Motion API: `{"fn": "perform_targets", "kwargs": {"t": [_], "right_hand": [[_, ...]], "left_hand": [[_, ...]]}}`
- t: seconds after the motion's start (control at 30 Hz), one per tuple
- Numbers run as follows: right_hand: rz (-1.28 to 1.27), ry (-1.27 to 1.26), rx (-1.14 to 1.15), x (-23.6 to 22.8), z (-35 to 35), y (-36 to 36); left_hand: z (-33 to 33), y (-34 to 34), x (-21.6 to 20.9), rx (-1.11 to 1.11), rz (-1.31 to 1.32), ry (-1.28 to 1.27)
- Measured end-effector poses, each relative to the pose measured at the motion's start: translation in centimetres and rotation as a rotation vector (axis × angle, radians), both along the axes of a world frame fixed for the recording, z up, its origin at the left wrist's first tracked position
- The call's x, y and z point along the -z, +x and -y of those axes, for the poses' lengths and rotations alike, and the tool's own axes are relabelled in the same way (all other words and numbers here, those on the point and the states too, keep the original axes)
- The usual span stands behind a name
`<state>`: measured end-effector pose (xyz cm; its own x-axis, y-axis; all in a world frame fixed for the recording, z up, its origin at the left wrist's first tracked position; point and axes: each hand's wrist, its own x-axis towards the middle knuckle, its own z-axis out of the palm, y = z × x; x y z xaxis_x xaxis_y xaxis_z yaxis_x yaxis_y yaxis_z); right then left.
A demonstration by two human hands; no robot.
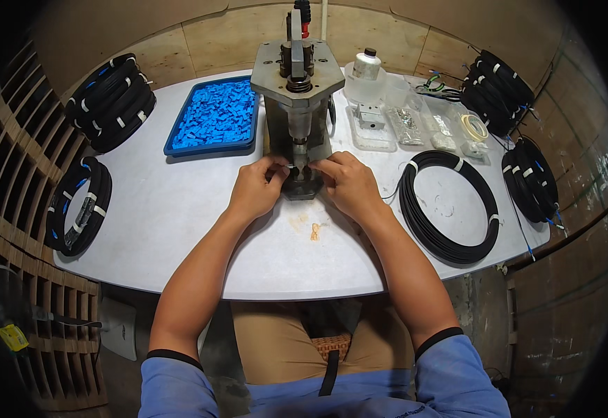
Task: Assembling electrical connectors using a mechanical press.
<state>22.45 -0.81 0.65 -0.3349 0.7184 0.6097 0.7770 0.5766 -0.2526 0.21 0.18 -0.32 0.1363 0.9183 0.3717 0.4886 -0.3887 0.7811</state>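
Observation:
A grey metal bench press point(297, 76) stands at the far middle of the table, its ram pointing down over a dark base point(302, 189). Both hands meet under the ram. My left hand point(256, 187) comes in from the left, thumb and forefinger pinched at a small pale piece too tiny to name. From the right, my right hand point(351, 184) has its fingers closed beside the ram; what they hold is hidden. A thin dark cable end runs from the big black cable coil point(406, 209) and disappears behind my right hand.
Left of the press stands a blue tray point(172, 148) full of small blue parts. More black coils point(112, 104) lie at both table ends. Behind right are a white bottle point(367, 66), clear tubs, and bags of small parts point(406, 127). Orange-brown marks point(314, 232) show on the tabletop before me.

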Motion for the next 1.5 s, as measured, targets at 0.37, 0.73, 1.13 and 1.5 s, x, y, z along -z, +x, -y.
{"fn": "perform_targets", "kwargs": {"t": [0.37,0.73,1.13,1.5], "right_hand": [[0.003,-0.006,0.005,-0.05,0.05,-0.02],[-0.009,-0.015,-0.002,-0.09,0.06,-0.03],[-0.018,0.022,-0.008,0.14,-0.31,-0.04],[-0.018,0.047,0.002,0.32,-0.42,-0.16]], "left_hand": [[-0.05,-0.04,0.12,0.007,0.009,-0.005],[0.08,0.03,-0.18,0.003,0.000,-0.002],[-0.13,0.37,0.38,-0.028,0.040,0.047],[-0.16,0.47,0.49,-0.053,0.026,0.056]]}}
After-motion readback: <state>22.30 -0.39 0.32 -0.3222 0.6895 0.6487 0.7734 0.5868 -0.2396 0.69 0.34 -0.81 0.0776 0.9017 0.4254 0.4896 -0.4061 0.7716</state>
